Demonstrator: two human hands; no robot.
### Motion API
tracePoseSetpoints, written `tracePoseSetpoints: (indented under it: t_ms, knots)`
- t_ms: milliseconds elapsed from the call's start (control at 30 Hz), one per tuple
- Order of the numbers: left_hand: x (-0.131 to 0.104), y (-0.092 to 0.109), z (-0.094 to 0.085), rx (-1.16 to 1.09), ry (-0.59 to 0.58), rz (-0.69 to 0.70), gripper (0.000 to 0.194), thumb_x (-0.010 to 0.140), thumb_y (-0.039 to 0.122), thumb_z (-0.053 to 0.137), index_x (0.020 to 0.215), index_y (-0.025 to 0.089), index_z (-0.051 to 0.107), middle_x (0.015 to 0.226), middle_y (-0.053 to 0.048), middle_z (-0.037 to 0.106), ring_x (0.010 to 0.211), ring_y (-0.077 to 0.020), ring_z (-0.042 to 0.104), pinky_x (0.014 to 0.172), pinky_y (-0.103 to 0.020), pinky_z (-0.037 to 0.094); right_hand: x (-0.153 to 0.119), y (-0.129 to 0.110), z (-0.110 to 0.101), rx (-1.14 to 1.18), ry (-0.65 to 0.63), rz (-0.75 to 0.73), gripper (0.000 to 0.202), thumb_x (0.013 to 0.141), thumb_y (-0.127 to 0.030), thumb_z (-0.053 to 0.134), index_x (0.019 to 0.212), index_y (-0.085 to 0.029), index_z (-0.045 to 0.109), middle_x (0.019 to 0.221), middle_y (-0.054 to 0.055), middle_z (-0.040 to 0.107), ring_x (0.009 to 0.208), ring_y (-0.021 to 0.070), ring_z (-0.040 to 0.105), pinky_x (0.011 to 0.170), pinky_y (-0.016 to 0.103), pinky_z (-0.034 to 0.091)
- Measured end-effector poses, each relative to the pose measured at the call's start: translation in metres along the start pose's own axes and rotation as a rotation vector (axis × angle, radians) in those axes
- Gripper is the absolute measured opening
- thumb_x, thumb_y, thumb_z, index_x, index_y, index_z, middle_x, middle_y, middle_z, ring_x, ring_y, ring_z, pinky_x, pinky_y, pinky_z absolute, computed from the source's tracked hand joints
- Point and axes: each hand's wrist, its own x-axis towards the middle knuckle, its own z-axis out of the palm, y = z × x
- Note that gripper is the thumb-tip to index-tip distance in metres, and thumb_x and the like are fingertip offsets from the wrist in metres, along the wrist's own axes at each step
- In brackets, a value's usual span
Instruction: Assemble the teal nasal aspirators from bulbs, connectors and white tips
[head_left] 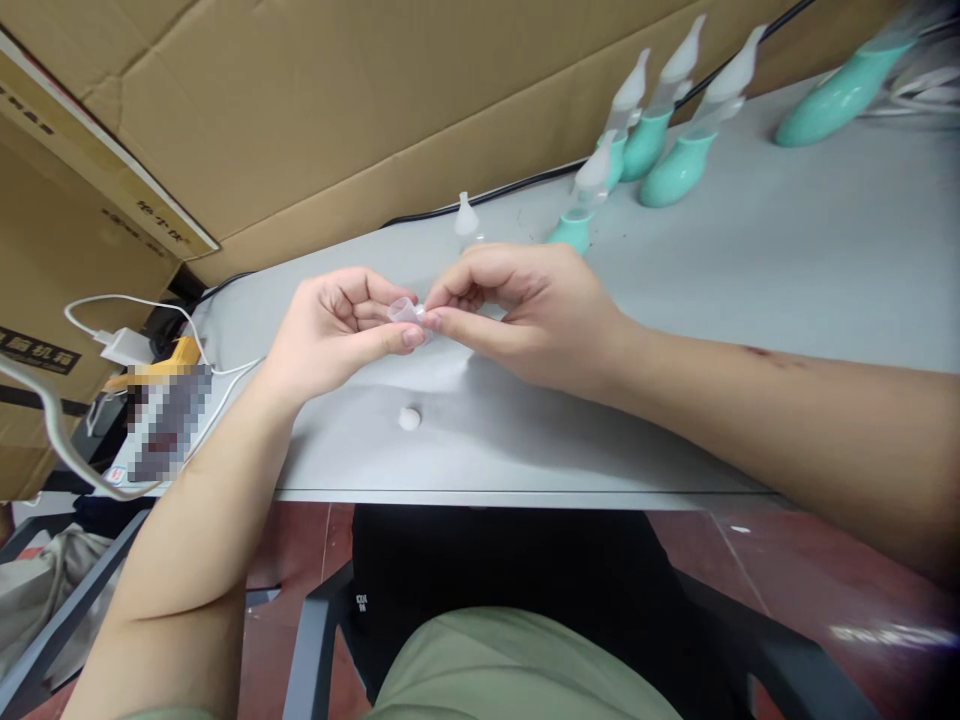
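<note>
At the left edge of the frame I see a cardboard box (45, 280), and near it a white adapter (127, 347) with white cable. Just beside, a yellow holder (161, 365) is next to a flat object (169, 430) whose face is pixelated, so I cannot read it. More to the right, left of the centre, the left hand (330, 330) has its fingers closed on a small clear cup-like piece (403, 310), its wide mouth turned to the upper left. Below this piece, a small white round part (409, 418) lies on the grey surface (787, 260). Near the centre, the right hand (547, 315) pinches the narrow end of the clear piece between thumb and fingers; perhaps a second small part is there, but the fingertips cover it. Behind this hand, a clear nozzle (466, 218) stands upright, its lower part hidden. To the upper right I see four green bulbs (679, 170) with pale pointed tips, in a group near a black cable (517, 184). In the upper right corner one more green bulb (832, 105) lies tilted, well apart from them.
</note>
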Motion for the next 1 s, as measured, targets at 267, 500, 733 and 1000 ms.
tracePoseSetpoints:
  t_ms: [267,500,733,1000]
  knots:
    - [-0.003,0.006,0.004,-0.024,0.004,0.0,0.042,0.073,0.035,0.131,0.097,0.026,0.098,0.089,0.002,0.096,0.077,-0.0175,0.094,0.078,-0.024,0.081,0.001,-0.003,0.0,0.098,-0.104,0.09,0.021,0.118,-0.029,0.075,0.1,-0.022,0.068,0.085,0.001,0.067,0.076,0.0152,0.053,0.071,0.03,0.047]
    - [-0.002,0.01,-0.003,-0.045,-0.061,-0.094,0.04,0.074,0.025,0.129,0.101,0.027,0.099,0.092,0.002,0.097,0.081,-0.018,0.097,0.08,-0.022,0.082,0.002,-0.002,-0.004,0.179,-0.224,0.086,0.022,0.12,-0.037,0.073,0.106,-0.024,0.063,0.091,0.001,0.066,0.091,0.0177,0.065,0.084,0.031,0.053]
    - [-0.002,0.012,-0.003,0.019,-0.063,-0.112,0.047,0.074,0.038,0.131,0.1,0.022,0.095,0.092,-0.001,0.096,0.084,-0.0217,0.097,0.081,-0.028,0.084,0.002,0.009,-0.007,0.246,-0.29,0.073,0.029,0.128,-0.033,0.07,0.105,-0.024,0.056,0.096,0.002,0.064,0.094,0.0167,0.061,0.085,0.029,0.051]
    - [-0.001,0.011,-0.005,0.126,0.025,-0.097,0.052,0.067,0.039,0.133,0.099,0.02,0.096,0.083,-0.002,0.093,0.076,-0.0211,0.095,0.073,-0.024,0.08,0.003,0.008,0.0,0.407,-0.194,0.215,0.037,0.113,-0.043,0.096,0.108,-0.023,0.065,0.096,0.001,0.072,0.09,0.0163,0.067,0.085,0.03,0.059]
